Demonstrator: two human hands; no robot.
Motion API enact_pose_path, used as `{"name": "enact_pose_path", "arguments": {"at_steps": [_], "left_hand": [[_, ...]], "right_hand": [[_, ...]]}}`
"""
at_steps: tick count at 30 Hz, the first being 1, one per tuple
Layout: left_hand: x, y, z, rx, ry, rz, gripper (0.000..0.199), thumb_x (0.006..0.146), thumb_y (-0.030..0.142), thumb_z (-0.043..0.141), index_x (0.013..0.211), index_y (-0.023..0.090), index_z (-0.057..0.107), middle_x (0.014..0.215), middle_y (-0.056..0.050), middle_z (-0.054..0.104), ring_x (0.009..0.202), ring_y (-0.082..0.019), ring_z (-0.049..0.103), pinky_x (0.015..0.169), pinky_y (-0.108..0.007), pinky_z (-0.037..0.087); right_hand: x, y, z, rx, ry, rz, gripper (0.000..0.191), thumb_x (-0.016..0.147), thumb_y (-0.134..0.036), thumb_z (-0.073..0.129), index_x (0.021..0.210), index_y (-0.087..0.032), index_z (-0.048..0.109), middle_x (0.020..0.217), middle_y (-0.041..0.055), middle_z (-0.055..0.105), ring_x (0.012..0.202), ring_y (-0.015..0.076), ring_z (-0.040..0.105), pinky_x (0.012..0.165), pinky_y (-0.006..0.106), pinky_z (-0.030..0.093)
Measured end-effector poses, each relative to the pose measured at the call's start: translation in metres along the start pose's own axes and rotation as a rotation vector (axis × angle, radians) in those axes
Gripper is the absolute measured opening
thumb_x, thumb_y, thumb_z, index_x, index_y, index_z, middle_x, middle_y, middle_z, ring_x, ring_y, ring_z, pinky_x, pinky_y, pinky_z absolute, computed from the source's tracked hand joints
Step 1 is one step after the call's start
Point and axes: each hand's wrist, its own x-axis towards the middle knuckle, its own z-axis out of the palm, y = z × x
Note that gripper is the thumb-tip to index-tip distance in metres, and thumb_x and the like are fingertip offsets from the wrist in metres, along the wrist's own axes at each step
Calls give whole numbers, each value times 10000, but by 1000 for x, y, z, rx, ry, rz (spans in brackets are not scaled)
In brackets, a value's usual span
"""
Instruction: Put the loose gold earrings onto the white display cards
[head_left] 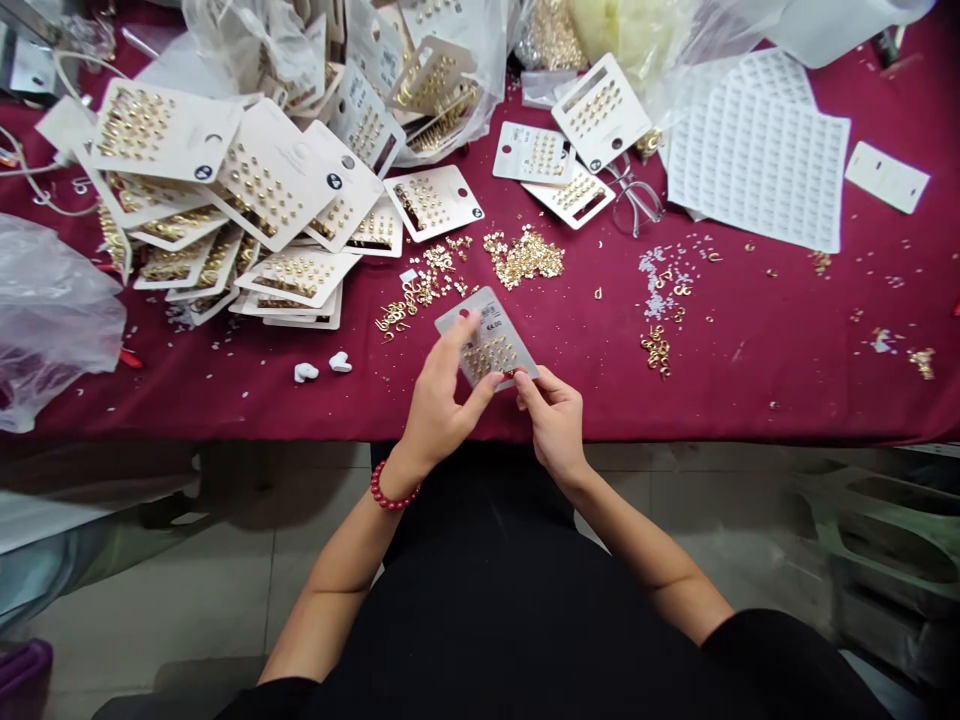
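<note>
An earring card (510,322) with a price label and rows of small gold pieces is held tilted over the table's front edge. My left hand (439,410), with a red bead bracelet (395,486) at its wrist, grips the card from the left, fingers over its face and thumb near the bottom edge. My right hand (556,415) pinches the lower right corner; whether a small gold piece is also between those fingers is hidden. Just beyond the card lies a pile of small gold earring backs (529,256). To its left are loose gold pieces (424,285).
Stacked earring cards (262,190) and a plastic bag of cards (442,110) fill the back left. White earbuds (305,372) lie near the front. Glasses (637,205), label sheets (757,150) and gold hooks (656,350) are at right. A green stool (877,530) stands below.
</note>
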Motion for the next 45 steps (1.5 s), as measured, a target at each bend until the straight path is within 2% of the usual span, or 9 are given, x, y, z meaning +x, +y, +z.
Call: {"name": "enact_pose_path", "arguments": {"at_steps": [6,11,14,18,22,27,34,37,45], "left_hand": [[-6,-18,21,177,39,21,182,917,282,594,1064,183,634,1280,-111,646,1306,-250,530,1086,-438,444],[-3,-27,26,212,86,-26,159,818,260,722,953,200,663,1184,-78,688,1247,-251,577,1064,-446,461],[-1,-27,26,237,68,-33,155,793,203,741,931,197,670,1173,-80,693,1240,-256,581,1055,-446,469],[-1,-27,26,261,50,-53,160,788,199,744,931,202,672,1165,-80,698,1216,-263,597,1041,-463,480],[-1,-27,26,256,47,-71,164,792,164,729,938,206,667,1170,-76,698,1208,-261,602,1045,-466,478],[0,-26,25,227,36,-113,196,784,105,709,946,197,648,1167,-77,700,1233,-253,585,1054,-446,470],[2,-28,22,186,26,-109,270,760,179,764,998,218,643,1151,-67,704,1202,-256,603,1046,-456,469],[2,-29,21,164,22,-108,259,769,178,755,1001,220,648,1152,-66,703,1211,-256,598,1053,-468,463],[2,-31,20,183,-16,-87,260,777,178,749,1012,214,644,1168,-72,699,1239,-265,577,1076,-487,441]], "right_hand": [[5,-1,4,284,-85,390,302,690,-436,783,756,-164,670,560,-61,473,496,34,394,454,168,356],[6,-5,-1,281,-118,460,341,711,-486,723,789,-168,629,488,-70,463,463,62,412,426,187,399],[7,-7,-10,159,-177,448,389,757,-479,677,990,-172,621,567,-64,543,451,63,438,464,218,472],[11,-6,-25,-252,-210,113,514,853,-438,605,1312,-243,482,904,-3,668,472,57,469,510,244,500],[22,-2,-28,-794,-240,-457,247,937,-346,530,1099,-228,676,916,40,663,637,94,579,628,235,488],[45,-5,-20,-953,-395,-739,261,969,-325,476,1052,-207,693,913,55,701,824,152,655,672,244,492],[121,-20,-32,-957,-151,-726,224,953,-312,509,984,-189,694,942,56,677,772,140,610,682,268,462],[146,-17,-33,-1010,-165,-710,171,921,-290,561,948,-203,705,950,48,660,801,151,599,673,272,447],[143,-3,-22,-1034,-175,-728,188,917,-334,579,909,-199,711,873,46,639,798,153,593,633,265,437]]}}
